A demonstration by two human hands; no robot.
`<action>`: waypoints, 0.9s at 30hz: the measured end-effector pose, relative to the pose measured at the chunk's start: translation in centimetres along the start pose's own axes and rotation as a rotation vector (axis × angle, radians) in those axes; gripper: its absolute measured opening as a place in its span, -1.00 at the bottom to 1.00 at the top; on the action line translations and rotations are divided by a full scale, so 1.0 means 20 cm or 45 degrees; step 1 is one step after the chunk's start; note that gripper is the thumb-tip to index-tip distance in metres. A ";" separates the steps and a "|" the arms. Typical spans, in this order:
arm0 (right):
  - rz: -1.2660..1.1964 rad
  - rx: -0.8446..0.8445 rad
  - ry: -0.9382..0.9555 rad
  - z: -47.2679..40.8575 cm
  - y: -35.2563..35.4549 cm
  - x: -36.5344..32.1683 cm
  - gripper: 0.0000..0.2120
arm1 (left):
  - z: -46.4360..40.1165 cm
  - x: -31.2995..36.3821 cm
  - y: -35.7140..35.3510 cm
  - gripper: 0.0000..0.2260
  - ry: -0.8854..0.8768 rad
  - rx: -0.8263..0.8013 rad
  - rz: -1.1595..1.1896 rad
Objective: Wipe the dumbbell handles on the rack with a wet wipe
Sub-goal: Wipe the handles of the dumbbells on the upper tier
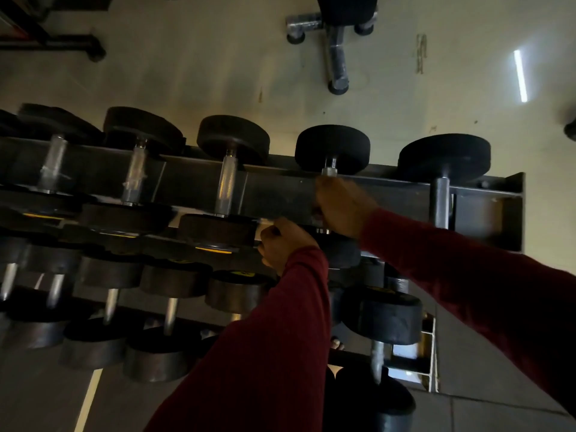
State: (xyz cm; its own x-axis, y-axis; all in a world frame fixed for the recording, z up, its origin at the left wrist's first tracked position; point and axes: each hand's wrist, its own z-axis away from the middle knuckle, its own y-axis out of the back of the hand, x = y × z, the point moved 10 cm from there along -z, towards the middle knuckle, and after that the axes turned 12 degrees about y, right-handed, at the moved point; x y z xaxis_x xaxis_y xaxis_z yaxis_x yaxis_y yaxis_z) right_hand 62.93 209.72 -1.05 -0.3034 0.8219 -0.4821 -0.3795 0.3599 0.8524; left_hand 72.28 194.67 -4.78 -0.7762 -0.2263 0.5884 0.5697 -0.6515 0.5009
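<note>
Several black-headed dumbbells lie across the dark steel rack (280, 190). On the top shelf, my right hand (341, 204) grips the steel handle of the fourth dumbbell (332, 148); only the handle's far end (329, 169) shows above my fingers. No wet wipe is visible, and any wipe would be hidden under that hand. My left hand (285, 241) is curled at the left edge of the same dumbbell's near head (341, 252), which my red sleeves mostly cover. Bare handles show on the third dumbbell (226, 185) and the fifth dumbbell (441, 202).
Lower shelves hold more dumbbells (381, 316) close under my arms. A bench's metal base (335, 42) stands on the pale floor beyond the rack. Another dark frame's foot (71, 45) sits at the far left. The rack's end plate (511, 213) is at the right.
</note>
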 end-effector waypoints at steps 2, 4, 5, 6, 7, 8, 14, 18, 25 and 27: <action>-0.010 -0.072 0.027 0.04 -0.05 0.03 -0.79 | 0.00 0.01 0.00 -0.69 0.002 -0.018 -0.029; -0.286 0.052 -0.177 0.09 0.00 0.13 -0.84 | 0.01 0.01 -0.01 -0.67 -0.005 -0.040 -0.082; -0.521 0.156 -0.327 0.13 0.01 0.20 -0.83 | 0.00 0.01 -0.02 -0.67 -0.019 -0.063 -0.114; -0.785 0.263 -0.460 0.20 0.00 0.26 -0.81 | 0.01 0.02 -0.03 -0.66 -0.050 -0.084 -0.158; -1.075 0.369 -0.564 0.27 -0.01 0.29 -0.81 | 0.01 0.05 -0.04 -0.64 -0.111 -0.091 -0.234; -1.341 0.459 -0.642 0.33 -0.04 0.31 -0.82 | 0.02 0.08 -0.05 -0.63 -0.208 -0.088 -0.360; -2.378 0.887 -0.809 0.56 -0.17 0.31 -0.72 | 0.45 0.26 -0.27 -0.67 -1.580 -0.505 -1.039; -2.368 1.059 -0.775 0.61 -0.11 0.34 -0.68 | 0.63 0.06 -0.40 -0.45 -2.114 -0.550 -1.845; -2.298 1.078 -0.630 0.64 -0.07 0.37 -0.65 | 0.77 -0.20 -0.55 -0.68 -2.400 -0.181 -2.716; -2.273 1.043 -0.558 0.65 -0.06 0.36 -0.65 | 0.79 -0.23 -0.55 -0.69 -2.520 -0.190 -2.776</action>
State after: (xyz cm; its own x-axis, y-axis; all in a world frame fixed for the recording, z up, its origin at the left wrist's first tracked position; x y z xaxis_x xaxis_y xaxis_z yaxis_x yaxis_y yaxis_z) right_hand 72.57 220.89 -2.80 0.1317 -0.6320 -0.7637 0.4946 0.7095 -0.5019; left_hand 73.79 214.33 -3.01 0.7701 0.4167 -0.4830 0.0499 0.7155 0.6968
